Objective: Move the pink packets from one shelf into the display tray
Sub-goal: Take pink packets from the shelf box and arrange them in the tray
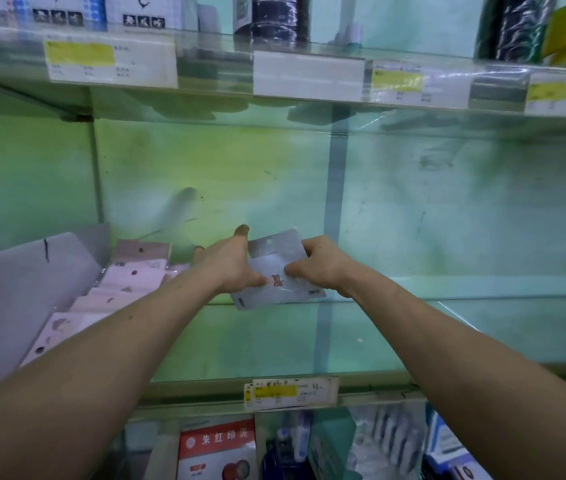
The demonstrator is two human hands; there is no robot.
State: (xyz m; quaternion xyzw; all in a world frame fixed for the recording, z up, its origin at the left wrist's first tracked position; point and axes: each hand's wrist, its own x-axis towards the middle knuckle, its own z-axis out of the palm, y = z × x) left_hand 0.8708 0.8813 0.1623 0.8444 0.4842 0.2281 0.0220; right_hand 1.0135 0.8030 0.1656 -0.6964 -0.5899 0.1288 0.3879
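Two hands clamp one pink packet (276, 271): my left hand (231, 268) pinches its left edge, my right hand (321, 266) its right, hang-hole up, just right of the display tray (4, 292), I judge so it slots in like the packets (129, 275) standing there

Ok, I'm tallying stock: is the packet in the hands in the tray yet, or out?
Out. The left hand and right hand grip the packet over the glass shelf, right of the tray holding pink packets.
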